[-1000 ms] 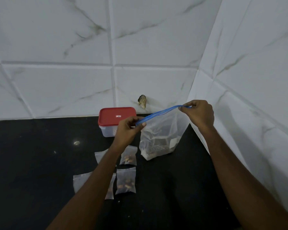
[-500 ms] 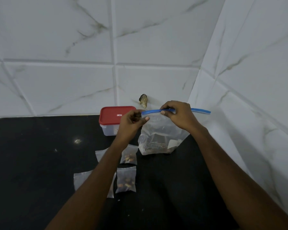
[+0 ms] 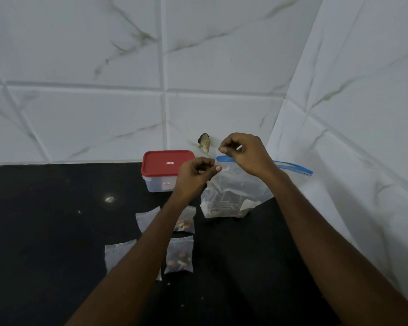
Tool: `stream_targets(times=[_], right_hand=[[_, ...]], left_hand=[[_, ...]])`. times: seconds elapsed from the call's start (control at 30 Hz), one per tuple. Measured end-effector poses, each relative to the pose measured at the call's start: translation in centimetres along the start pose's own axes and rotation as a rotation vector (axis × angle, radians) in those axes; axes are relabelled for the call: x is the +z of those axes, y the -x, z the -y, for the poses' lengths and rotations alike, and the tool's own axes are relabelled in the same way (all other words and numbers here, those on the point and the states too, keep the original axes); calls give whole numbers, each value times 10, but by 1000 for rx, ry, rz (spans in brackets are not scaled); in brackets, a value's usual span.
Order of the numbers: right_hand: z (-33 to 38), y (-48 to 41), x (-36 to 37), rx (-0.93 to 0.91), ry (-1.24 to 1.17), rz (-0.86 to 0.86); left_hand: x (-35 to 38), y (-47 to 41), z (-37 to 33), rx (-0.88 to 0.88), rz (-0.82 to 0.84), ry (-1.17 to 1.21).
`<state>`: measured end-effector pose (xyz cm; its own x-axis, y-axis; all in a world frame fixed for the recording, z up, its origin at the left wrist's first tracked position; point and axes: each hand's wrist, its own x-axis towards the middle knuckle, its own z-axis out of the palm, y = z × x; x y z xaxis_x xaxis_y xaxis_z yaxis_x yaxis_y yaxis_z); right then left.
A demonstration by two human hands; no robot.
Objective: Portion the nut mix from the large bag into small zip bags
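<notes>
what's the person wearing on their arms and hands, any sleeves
Nothing is worn: the left hand and right hand are bare, without gloves, rings or a watch, and no sleeve is in view right down to the frame edge.

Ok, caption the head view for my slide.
Left hand and right hand at the large bag's zip top; small zip bags nearby.
</notes>
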<state>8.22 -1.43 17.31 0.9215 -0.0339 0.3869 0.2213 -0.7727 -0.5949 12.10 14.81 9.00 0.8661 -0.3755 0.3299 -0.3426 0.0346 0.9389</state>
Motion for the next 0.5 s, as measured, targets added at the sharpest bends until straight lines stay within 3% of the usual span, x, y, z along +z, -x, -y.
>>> stream_targets(times=[0.23, 0.5], right_hand=[[-1, 0, 1, -24, 56, 125], [0, -4, 4, -2, -10, -116]], left_hand=[[0, -5, -3, 29, -6, -12], [11, 6, 10, -11, 9, -1]])
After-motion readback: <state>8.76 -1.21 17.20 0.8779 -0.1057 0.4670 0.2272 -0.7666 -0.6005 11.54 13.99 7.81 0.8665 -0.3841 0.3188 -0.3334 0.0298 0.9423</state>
